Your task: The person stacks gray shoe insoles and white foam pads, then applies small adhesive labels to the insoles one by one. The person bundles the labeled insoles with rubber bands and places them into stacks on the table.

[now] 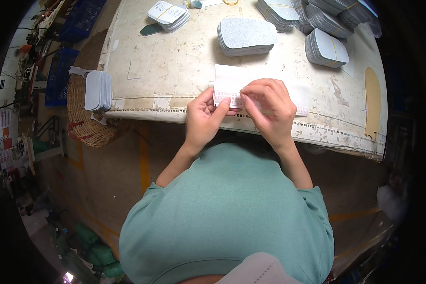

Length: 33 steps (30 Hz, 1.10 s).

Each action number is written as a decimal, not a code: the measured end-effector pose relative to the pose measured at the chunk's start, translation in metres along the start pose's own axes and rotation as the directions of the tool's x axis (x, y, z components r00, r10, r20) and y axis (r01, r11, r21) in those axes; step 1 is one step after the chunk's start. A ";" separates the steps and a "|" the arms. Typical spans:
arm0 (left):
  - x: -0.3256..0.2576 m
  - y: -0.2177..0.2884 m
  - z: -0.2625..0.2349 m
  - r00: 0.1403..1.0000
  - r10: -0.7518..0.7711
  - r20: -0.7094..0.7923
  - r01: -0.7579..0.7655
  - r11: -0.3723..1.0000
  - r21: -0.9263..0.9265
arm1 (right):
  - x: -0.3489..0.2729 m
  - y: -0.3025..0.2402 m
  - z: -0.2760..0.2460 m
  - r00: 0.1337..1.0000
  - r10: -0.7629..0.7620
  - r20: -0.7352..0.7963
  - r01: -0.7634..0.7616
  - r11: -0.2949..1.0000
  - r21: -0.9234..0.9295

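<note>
A white sheet with rows of small pink-printed labels [229, 75] is held up over the near edge of the table. My left hand [206, 116] grips its lower left part, thumb on the printed rows and fingers behind. Close beside that thumb, my right hand [272, 106] has thumb and forefinger pinched together at the printed rows; whatever lies between the tips is too small to make out. White paper with pink print [302, 99] also shows to the right of this hand. Just beyond the sheet sits a stack of grey rounded flat pieces [247, 34].
More banded stacks of grey pieces [326, 48] crowd the far right of the table [175, 61]. A white-topped stack [168, 14] lies far left. Another grey stack [98, 91] sits at the left edge above a wicker basket [92, 128]. A yellowish flat template [373, 102] lies right.
</note>
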<state>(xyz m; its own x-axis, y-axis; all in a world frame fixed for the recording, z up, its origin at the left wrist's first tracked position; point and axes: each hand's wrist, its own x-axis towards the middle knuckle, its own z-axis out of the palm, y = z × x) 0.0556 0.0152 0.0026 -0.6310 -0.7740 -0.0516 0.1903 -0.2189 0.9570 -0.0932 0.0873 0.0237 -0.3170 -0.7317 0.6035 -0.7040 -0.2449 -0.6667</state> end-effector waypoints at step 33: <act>0.001 0.000 0.004 1.000 0.014 -0.023 -0.014 1.000 -0.025 | -0.003 -0.001 0.021 0.989 -0.139 -0.046 0.141 0.989 0.051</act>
<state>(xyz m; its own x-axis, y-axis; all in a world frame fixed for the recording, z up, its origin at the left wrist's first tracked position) 0.0518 0.0166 0.0035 -0.6110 -0.7904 -0.0448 0.2178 -0.2223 0.9503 -0.0784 0.0768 0.0133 -0.2451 -0.6604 0.7098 -0.7084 -0.3779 -0.5961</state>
